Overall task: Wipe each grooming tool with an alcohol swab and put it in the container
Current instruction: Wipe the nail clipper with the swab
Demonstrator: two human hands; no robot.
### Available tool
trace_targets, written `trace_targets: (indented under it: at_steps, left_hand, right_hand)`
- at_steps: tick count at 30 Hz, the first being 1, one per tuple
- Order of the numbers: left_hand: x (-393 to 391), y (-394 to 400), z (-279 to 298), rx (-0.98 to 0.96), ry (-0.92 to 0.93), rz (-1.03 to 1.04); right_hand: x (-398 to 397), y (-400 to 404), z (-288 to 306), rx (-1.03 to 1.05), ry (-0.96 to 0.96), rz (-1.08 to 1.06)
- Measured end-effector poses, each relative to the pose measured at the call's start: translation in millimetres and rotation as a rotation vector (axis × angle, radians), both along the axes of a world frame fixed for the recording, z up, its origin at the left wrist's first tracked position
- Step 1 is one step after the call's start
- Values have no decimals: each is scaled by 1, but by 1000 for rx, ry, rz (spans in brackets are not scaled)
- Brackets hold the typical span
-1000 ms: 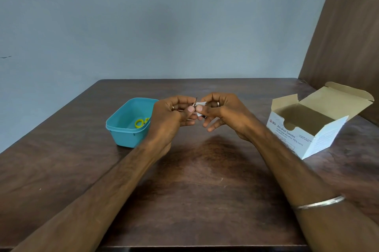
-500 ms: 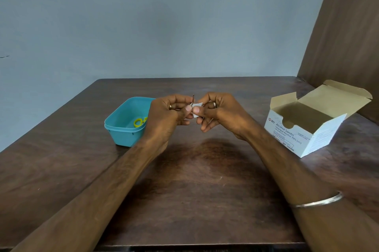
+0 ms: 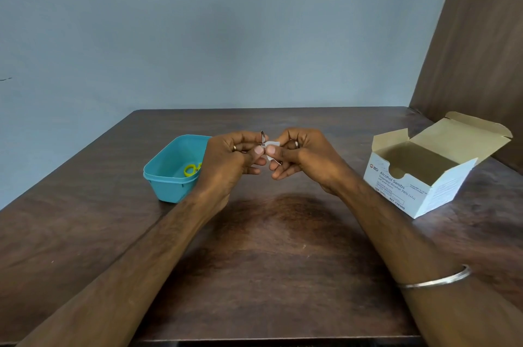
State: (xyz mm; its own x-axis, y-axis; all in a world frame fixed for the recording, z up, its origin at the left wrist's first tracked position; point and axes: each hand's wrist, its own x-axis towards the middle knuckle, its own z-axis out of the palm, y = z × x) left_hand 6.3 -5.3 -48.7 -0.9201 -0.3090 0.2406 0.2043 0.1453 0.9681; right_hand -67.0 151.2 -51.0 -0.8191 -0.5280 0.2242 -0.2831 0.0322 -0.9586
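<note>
Left hand (image 3: 235, 160) pinched a small metal grooming tool (image 3: 263, 138) above the worktop (image 3: 268, 247), with the teal container (image 3: 169, 177) just beside its wrist, yellow-handled scissors (image 3: 191, 170) lying inside. Right hand (image 3: 302, 154) pressed a white swab (image 3: 271, 148) against the tool. Farther right stood an open swab box (image 3: 418, 177).

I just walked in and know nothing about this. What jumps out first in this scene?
Two bare hands meet at the middle of the dark wooden table: the left hand holds a small metal tool while the right hand presses a white swab against it. To the left sits a teal container with something yellow inside; to the right, an open box of alcohol swabs.
</note>
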Motion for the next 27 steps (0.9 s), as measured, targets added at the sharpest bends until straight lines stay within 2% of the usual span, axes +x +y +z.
trace_targets:
  at_steps: [5, 10, 17, 20, 27]
  left_hand:
    - [1, 0, 2, -17, 36, 13]
    - [0, 1, -2, -331, 151, 240]
    - [4, 4, -2, -425, 234, 284]
    - [3, 4, -1, -409, 242, 284]
    - [2, 1, 0, -202, 208, 159]
  right_hand:
    - [-2, 2, 0, -11, -2, 8]
    - [2, 0, 1, -36, 1, -4]
    - [5, -1, 1, -45, -60, -6]
    - [4, -1, 1, -46, -83, 24]
    - [4, 1, 3, -93, -195, 92]
